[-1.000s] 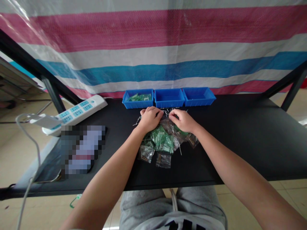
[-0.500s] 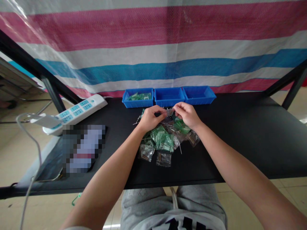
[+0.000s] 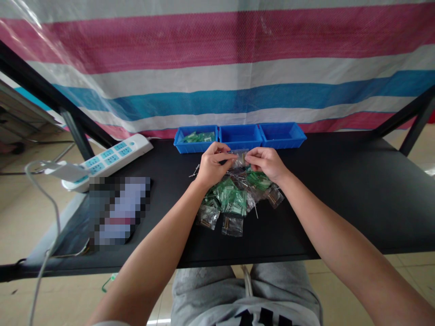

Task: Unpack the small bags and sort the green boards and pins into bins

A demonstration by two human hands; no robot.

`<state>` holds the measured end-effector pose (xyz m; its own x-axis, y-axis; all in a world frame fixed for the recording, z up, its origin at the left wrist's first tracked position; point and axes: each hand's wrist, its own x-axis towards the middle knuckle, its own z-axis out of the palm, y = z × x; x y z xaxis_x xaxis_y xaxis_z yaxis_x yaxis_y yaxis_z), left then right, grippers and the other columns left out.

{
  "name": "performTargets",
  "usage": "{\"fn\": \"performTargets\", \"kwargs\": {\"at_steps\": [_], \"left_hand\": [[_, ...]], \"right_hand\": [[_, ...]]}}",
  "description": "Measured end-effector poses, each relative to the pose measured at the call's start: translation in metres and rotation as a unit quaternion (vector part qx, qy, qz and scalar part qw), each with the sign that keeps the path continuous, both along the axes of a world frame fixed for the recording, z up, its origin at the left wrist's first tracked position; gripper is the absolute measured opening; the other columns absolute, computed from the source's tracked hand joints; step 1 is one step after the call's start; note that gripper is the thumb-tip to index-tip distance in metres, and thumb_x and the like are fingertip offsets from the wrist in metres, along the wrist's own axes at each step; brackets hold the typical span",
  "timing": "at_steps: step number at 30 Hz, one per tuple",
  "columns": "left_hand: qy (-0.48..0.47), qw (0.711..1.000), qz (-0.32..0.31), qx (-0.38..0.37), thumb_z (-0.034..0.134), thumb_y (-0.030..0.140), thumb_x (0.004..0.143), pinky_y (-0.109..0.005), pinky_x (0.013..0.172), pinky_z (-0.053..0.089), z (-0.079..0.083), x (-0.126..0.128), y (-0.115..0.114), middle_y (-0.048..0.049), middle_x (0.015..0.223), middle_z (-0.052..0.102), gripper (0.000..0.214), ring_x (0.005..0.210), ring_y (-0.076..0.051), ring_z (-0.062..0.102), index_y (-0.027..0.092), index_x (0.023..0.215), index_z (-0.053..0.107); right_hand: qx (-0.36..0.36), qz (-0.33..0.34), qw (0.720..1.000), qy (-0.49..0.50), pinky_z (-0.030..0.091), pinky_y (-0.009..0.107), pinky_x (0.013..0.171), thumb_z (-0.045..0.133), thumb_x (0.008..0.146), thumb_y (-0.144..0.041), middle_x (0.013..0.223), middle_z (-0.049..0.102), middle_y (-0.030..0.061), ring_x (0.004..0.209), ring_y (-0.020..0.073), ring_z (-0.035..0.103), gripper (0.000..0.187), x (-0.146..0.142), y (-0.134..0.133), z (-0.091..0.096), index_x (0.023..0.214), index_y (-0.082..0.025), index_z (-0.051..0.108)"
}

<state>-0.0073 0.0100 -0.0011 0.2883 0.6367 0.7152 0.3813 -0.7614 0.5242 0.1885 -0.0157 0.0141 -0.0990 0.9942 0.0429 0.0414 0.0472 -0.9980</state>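
Note:
Between my two hands is a small clear plastic bag [image 3: 240, 158] with thin brownish pieces inside. My left hand [image 3: 215, 165] pinches its left edge between thumb and fingers. The fingertips of my right hand [image 3: 265, 162] are closed on its right edge. Just below the hands lies a heap of small bags: green ones [image 3: 233, 199] in the middle, and clear ones with brown pins, such as one clear bag [image 3: 233, 225] at the front. Loose metal pins [image 3: 256, 210] stick out of the heap. My hands hide its far side.
Three blue bins stand in a row at the back; the left bin [image 3: 195, 148] holds green bags. A white power strip [image 3: 108, 158] with a plugged-in charger and a blurred-out phone [image 3: 122, 210] lie to the left on the black table [image 3: 356, 194]. Behind hangs a striped sheet [image 3: 217, 45].
The clear bag now shows flatter and more fully between my hands. My left hand has risen slightly, and the fingers of both hands have shifted a little along the bag.

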Motion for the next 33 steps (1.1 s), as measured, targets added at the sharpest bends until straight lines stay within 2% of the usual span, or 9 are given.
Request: {"fn": "performTargets", "kwargs": {"at_steps": [7, 11, 18, 24, 27, 30, 33], "left_hand": [[0.03, 0.991, -0.102, -0.08, 0.053, 0.009, 0.079, -0.033, 0.086, 0.057, 0.003, -0.001, -0.005, -0.0051, 0.1, 0.075, 0.028, 0.093, -0.018, 0.07, 0.02, 0.092, 0.076], [0.039, 0.989, -0.112, -0.088, 0.053, 0.01, 0.078, -0.038, 0.093, 0.055, 0.004, 0.0, -0.006, -0.0062, 0.108, 0.074, 0.029, 0.104, -0.02, 0.067, 0.02, 0.096, 0.074], [0.053, 0.994, -0.08, -0.06, 0.056, 0.012, 0.079, -0.036, 0.093, 0.054, 0.007, 0.002, -0.007, -0.0084, 0.109, 0.072, 0.028, 0.101, -0.019, 0.067, 0.016, 0.101, 0.072], [0.073, 0.993, -0.049, -0.072, 0.055, 0.019, 0.084, -0.034, 0.086, 0.055, 0.004, 0.0, -0.003, -0.0091, 0.101, 0.072, 0.023, 0.093, -0.019, 0.067, 0.016, 0.098, 0.073], [0.09, 0.993, -0.032, -0.063, 0.055, 0.023, 0.085, -0.037, 0.093, 0.051, 0.002, 0.0, -0.001, -0.011, 0.108, 0.068, 0.029, 0.102, -0.021, 0.063, 0.015, 0.108, 0.07], [0.111, 0.992, 0.016, -0.053, 0.056, 0.027, 0.084, -0.042, 0.102, 0.044, -0.001, -0.001, 0.002, -0.0146, 0.124, 0.06, 0.044, 0.116, -0.026, 0.055, 0.013, 0.126, 0.06], [0.138, 0.985, 0.068, -0.079, 0.059, 0.032, 0.082, -0.05, 0.105, 0.038, -0.004, -0.001, 0.006, -0.016, 0.137, 0.051, 0.06, 0.126, -0.032, 0.045, 0.016, 0.138, 0.048]], "right_hand": [[0.077, -0.001, 0.997, -0.002, 0.038, 0.024, 0.047, 0.073, 0.068, -0.043, 0.061, 0.061, -0.0007, 0.05, 0.01, 0.052, 0.029, 0.0, 0.001, -0.004, 0.075, -0.017, 0.062], [0.102, -0.018, 0.995, 0.01, 0.041, 0.025, 0.048, 0.077, 0.064, -0.039, 0.063, 0.061, -0.0015, 0.05, 0.0101, 0.054, 0.029, -0.003, 0.0, -0.007, 0.074, -0.018, 0.06], [0.12, -0.05, 0.991, -0.005, 0.041, 0.024, 0.046, 0.075, 0.067, -0.041, 0.06, 0.06, -0.0012, 0.052, 0.0113, 0.054, 0.028, -0.004, 0.002, -0.01, 0.074, -0.019, 0.059], [0.111, -0.069, 0.991, 0.003, 0.037, 0.022, 0.039, 0.075, 0.067, -0.044, 0.066, 0.059, -0.0011, 0.049, 0.0103, 0.054, 0.035, -0.004, 0.004, -0.01, 0.082, -0.018, 0.057], [0.095, -0.091, 0.991, 0.021, 0.037, 0.021, 0.038, 0.076, 0.064, -0.043, 0.073, 0.061, -0.0005, 0.051, 0.0102, 0.056, 0.04, -0.003, 0.007, -0.012, 0.09, -0.019, 0.057], [0.075, -0.112, 0.991, 0.019, 0.036, 0.021, 0.039, 0.075, 0.064, -0.042, 0.076, 0.061, -0.0001, 0.053, 0.01, 0.055, 0.042, 0.0, 0.009, -0.012, 0.093, -0.019, 0.056], [0.064, -0.109, 0.992, 0.009, 0.039, 0.022, 0.043, 0.074, 0.064, -0.042, 0.073, 0.06, -0.0011, 0.053, 0.0096, 0.053, 0.041, 0.001, 0.009, -0.012, 0.092, -0.019, 0.057]]}}
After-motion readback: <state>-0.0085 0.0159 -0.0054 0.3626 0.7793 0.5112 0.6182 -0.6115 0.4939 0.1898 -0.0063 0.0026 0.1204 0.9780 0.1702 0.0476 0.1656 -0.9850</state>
